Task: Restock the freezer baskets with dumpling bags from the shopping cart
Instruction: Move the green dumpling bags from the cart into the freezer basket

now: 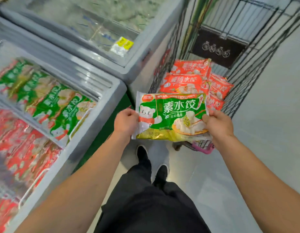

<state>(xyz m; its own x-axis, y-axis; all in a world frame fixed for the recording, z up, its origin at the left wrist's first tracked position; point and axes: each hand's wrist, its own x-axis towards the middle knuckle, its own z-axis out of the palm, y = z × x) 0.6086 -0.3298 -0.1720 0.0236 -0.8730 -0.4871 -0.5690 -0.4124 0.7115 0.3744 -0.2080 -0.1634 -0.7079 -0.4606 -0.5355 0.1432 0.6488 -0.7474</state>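
Note:
I hold a green dumpling bag [172, 115] flat in front of me, over the near end of the shopping cart [235, 91]. My left hand [126, 121] grips its left edge and my right hand [218, 123] grips its right edge. Several red dumpling bags [186, 81] lie piled in the cart behind it. At the left stands the open freezer [102, 108]. One of its baskets holds a row of green bags [50, 100], and a nearer basket holds red bags [23, 148].
A second chest freezer [88, 52] with a shut glass lid stands farther back, beside the cart. Grey floor [270, 132] stretches to the right of the cart. My legs and black shoes [152, 158] are below the bag.

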